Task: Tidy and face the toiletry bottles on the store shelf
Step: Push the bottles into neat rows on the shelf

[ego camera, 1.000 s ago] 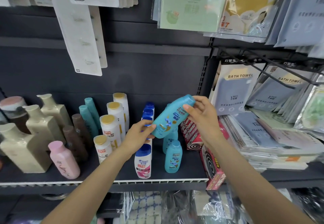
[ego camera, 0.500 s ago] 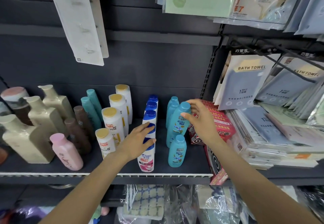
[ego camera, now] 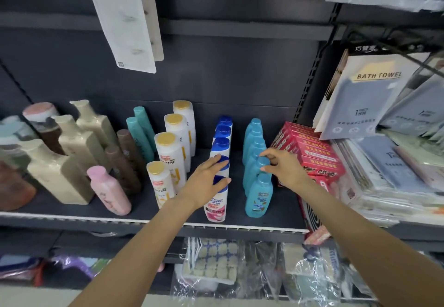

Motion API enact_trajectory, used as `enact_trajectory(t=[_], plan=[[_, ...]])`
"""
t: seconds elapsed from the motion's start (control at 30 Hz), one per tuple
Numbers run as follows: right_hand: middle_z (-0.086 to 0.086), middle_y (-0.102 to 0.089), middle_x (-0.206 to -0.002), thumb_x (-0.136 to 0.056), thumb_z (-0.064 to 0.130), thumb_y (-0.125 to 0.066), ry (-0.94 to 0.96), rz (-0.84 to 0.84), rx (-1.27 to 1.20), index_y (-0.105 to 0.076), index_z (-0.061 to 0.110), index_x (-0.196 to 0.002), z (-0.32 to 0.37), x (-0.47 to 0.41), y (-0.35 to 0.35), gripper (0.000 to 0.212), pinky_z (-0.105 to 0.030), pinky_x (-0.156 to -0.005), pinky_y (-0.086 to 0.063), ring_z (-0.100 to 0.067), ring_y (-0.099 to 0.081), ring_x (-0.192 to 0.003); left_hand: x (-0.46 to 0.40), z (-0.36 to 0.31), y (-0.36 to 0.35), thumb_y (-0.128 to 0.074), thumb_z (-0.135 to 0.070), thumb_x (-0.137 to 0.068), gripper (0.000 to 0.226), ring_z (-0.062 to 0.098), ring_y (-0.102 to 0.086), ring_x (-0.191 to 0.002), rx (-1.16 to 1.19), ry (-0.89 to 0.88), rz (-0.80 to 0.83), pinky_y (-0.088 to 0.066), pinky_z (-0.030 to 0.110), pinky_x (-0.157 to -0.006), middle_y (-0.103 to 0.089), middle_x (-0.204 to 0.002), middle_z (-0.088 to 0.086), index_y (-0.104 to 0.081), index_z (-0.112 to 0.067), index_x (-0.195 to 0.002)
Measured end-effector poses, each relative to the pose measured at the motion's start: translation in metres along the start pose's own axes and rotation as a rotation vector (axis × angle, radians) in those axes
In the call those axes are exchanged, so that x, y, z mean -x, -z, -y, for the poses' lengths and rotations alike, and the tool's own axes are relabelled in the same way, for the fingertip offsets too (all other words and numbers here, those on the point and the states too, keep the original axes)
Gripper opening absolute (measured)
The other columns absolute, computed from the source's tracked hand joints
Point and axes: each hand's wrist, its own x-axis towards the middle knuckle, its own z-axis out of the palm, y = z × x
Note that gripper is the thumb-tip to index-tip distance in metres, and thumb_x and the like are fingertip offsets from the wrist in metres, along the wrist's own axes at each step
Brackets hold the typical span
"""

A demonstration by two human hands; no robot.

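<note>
A row of several teal bottles (ego camera: 258, 198) stands front to back on the dark shelf (ego camera: 144, 222), right of centre. My right hand (ego camera: 283, 169) pinches the cap of the second teal bottle (ego camera: 252, 174) between thumb and forefinger; that bottle stands upright in the row. Left of it runs a row of white bottles with blue caps (ego camera: 216, 208). My left hand (ego camera: 206, 181) rests with straight fingers on the blue caps of the front ones.
White bottles with gold caps (ego camera: 170, 153), slim teal bottles (ego camera: 139, 133), brown bottles (ego camera: 125, 167), a pink bottle (ego camera: 109, 190) and beige bottles (ego camera: 55, 174) fill the left. Red boxes (ego camera: 312, 153) and bath towel packs (ego camera: 365, 95) crowd the right. A white card (ego camera: 125, 18) hangs above.
The teal bottle I held tilted in both hands now stands upright in its row. My left hand has dropped onto the blue caps, and the view has moved closer.
</note>
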Motion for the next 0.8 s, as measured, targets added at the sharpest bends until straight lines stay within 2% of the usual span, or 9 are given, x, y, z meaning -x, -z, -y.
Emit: enact_trajectory(t=[0.33,0.47,0.67,0.8], plan=[[-0.011,-0.064,-0.112,-0.08,0.0,-0.069,-0.061,0.135,-0.01,-0.062,0.004,-0.115,-0.002,-0.005,0.004,0.036,-0.029,-0.094,-0.047,-0.022,-0.061,-0.104,0.0,-0.001,0.001,-0.049,-0.035,-0.095,0.056,0.01,-0.012,-0.144,-0.002,0.015,0.021,-0.009,0.019,-0.112,-0.015,-0.157,-0.009,-0.029,-0.024,-0.147],[-0.008,-0.064,-0.115,-0.082,0.003,-0.068,-0.065,0.122,-0.049,-0.062,0.006,-0.118,-0.001,-0.002,0.004,0.037,-0.032,-0.097,-0.047,-0.02,-0.061,-0.106,-0.002,0.0,0.002,-0.049,-0.035,-0.095,0.057,0.01,-0.013,-0.144,-0.007,0.018,0.024,-0.011,0.019,-0.112,-0.016,-0.157,-0.009,-0.029,-0.024,-0.147],[-0.004,-0.062,-0.114,-0.085,0.007,-0.066,-0.046,0.05,0.008,-0.061,0.007,-0.121,-0.002,0.006,0.005,0.037,-0.02,-0.088,-0.042,-0.012,-0.056,-0.099,-0.002,-0.001,0.002,-0.049,-0.035,-0.095,0.057,0.012,-0.014,-0.144,-0.012,0.022,0.03,-0.015,0.024,-0.114,-0.017,-0.157,-0.008,-0.029,-0.024,-0.147],[-0.008,-0.061,-0.119,-0.086,0.008,-0.065,-0.029,0.043,0.034,-0.062,0.006,-0.119,-0.002,0.007,0.003,0.034,-0.026,-0.094,-0.044,-0.02,-0.058,-0.108,-0.002,-0.002,0.003,-0.049,-0.034,-0.095,0.057,0.013,-0.016,-0.143,-0.015,0.027,0.04,-0.019,0.028,-0.114,-0.017,-0.157,-0.008,-0.028,-0.024,-0.147]])
